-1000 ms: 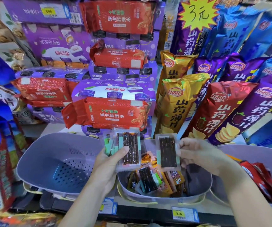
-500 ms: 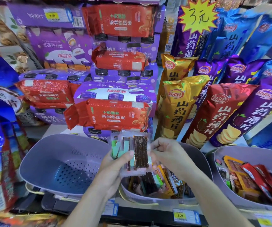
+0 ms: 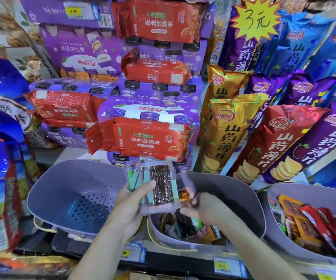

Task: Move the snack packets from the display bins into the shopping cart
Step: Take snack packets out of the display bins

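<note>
Faces a crowded store shelf (image 3: 183, 261), packed behind with purple drink cartons, red rice bags and tall chip bags (image 3: 229, 136). Shows no shopping cart anywhere, so cannot count a single packet as delivered yet. Along the shelf front, three lilac display bins in a row. Left bin (image 3: 48, 190): down to a bare perforated floor, so judged cleared. Middle bin (image 3: 242, 199): partly worked, with a thin jumble of snack packets (image 3: 185, 225) across the bottom. Right bin (image 3: 280, 199): well filled with red and orange packets (image 3: 312, 223), apparently not started. Left hand (image 3: 130, 209): held above the near rim between the left and middle bins, fingers behind and thumb across the front, clamped on a fanned bundle of packets (image 3: 139, 178). Right hand (image 3: 205, 213): low inside the middle bin just beside the bundle, fingers bent down toward the loose packets, but too blurred to tell whether closed on one or not. Front packet (image 3: 162, 185) of the bundle: clear wrap, dark brown strips, upright. Judged roughly mid-task: one bin done, one under way, one waiting, and the gathered bundle yet to reach the cart. Needs further handfuls from the middle bin, then the whole of the right bin, then the carry to a cart somewhere out of view.
</note>
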Motion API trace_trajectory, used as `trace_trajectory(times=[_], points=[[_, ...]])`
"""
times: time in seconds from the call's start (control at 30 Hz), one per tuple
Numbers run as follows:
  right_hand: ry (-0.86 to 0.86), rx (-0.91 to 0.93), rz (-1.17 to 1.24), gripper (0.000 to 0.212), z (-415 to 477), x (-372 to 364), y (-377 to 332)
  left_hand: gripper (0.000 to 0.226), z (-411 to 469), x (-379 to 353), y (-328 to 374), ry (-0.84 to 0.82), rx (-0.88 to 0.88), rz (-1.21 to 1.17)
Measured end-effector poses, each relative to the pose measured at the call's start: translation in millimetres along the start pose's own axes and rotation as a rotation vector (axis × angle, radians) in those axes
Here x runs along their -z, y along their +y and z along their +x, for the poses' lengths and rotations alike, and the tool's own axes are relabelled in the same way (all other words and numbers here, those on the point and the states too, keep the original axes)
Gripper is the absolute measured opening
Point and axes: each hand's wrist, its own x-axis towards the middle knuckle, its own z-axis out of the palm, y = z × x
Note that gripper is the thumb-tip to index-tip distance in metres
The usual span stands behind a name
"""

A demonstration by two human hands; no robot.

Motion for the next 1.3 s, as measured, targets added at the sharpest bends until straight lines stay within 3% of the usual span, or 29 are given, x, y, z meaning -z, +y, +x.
trace_trajectory(times=[0.1,0.2,0.47,0.6,0.73,0.8,1.0,1.1,1.3], points=[[-0.011,-0.011,-0.253,0.052,9,-21,3,0.053,0,0,-1,0.02,-0.001,-0.007],[-0.005,-0.051,-0.336,0.046,16,-22,3,0.056,1,0,-1,0.028,0.004,-0.005],[0.027,-0.18,-0.058,0.031,19,0,36,0.062,-3,0,1,0.033,0.014,-0.006],[-0.024,-0.061,0.505,0.024,3,27,63,0.063,-3,-1,1,0.036,0.011,0.004],[-0.276,0.204,1.141,0.045,-23,55,59,0.067,-2,-4,-1,0.034,0.017,0.024],[-0.314,0.315,1.312,0.048,-32,56,42,0.067,-1,-6,-3,0.023,0.018,0.038],[-0.043,0.303,1.216,0.035,-35,27,-11,0.065,-2,-19,-8,-0.03,0.042,0.074],[0.001,0.279,1.204,0.039,-34,21,-18,0.061,-3,-20,-8,-0.033,0.055,0.063],[0.073,0.286,0.967,0.019,-37,18,-29,0.056,-8,-22,-10,-0.073,0.075,0.067]])
